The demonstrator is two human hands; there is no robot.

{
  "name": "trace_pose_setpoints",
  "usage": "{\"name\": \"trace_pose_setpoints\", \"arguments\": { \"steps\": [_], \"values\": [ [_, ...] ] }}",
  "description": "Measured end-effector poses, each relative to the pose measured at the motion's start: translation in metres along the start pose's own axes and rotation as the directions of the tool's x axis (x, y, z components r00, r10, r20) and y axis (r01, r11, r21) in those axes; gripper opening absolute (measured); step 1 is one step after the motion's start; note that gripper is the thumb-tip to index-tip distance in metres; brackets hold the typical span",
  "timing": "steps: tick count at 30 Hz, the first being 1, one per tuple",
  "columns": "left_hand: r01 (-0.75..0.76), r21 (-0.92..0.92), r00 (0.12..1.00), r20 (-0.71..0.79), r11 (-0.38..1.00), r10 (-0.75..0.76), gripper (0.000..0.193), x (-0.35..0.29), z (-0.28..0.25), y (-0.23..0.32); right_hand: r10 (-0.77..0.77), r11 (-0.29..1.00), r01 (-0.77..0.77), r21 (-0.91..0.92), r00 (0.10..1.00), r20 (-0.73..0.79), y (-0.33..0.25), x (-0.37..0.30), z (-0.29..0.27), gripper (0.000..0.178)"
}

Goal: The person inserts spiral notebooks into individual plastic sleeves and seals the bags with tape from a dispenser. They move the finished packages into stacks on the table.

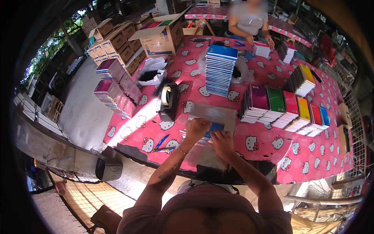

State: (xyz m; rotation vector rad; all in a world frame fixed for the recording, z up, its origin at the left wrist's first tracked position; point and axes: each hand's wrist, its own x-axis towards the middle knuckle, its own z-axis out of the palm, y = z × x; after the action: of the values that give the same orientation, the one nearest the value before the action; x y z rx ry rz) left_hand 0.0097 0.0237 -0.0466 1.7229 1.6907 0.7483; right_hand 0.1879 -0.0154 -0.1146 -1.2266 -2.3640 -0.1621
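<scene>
A blue-covered spiral notebook point(216, 128) lies in front of me on clear plastic, partly covered by my hands. My left hand point(197, 128) is closed in a fist at the notebook's left side; what its fingers grip is hidden. Bent fingers of my right hand point(222, 141) pinch the notebook's near edge. Just beyond, a clear plastic sheet or bag point(214, 112) rests flat on the table. To the left stands a black tape dispenser point(168, 102) with a roll of tape. A blue pen point(161, 141) and a second pen-like item point(164, 149) lie near my left forearm.
The pink patterned tablecloth point(253, 163) carries a tall blue notebook stack point(221, 70), colourful notebook rows point(276, 103) at right and plastic-wrapped stacks point(117, 87) at left. An open carton point(159, 41) stands at the back. Across the table, a person point(249, 23) handles notebooks.
</scene>
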Motion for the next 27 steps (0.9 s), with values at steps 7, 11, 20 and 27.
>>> {"name": "trace_pose_setpoints", "arguments": {
  "steps": [7, 11, 20, 27],
  "values": [
    [0.045, 0.513, 0.995, 0.052, 0.858, -0.083, 0.050, -0.001, 0.016, -0.028, 0.055, 0.995, -0.054, 0.087, 0.998, -0.006, -0.007, 0.004, -0.017, 0.045],
    [0.043, 0.516, 0.991, 0.086, 0.855, -0.102, 0.046, -0.020, 0.004, -0.016, 0.049, 0.998, -0.045, 0.053, 0.996, -0.068, 0.003, 0.018, -0.026, 0.046],
    [-0.587, 0.330, 0.751, -0.120, 0.739, 0.650, 0.035, -0.063, 0.021, -0.004, -0.048, 0.803, -0.447, 0.395, 0.612, 0.789, 0.106, 0.125, -0.014, 0.057],
    [-0.286, -0.413, 0.957, -0.071, 0.865, 0.282, 0.063, -0.044, 0.012, -0.057, -0.021, 0.229, -0.812, 0.537, 0.547, 0.837, 0.117, 0.066, -0.055, 0.063]
  ]
}}
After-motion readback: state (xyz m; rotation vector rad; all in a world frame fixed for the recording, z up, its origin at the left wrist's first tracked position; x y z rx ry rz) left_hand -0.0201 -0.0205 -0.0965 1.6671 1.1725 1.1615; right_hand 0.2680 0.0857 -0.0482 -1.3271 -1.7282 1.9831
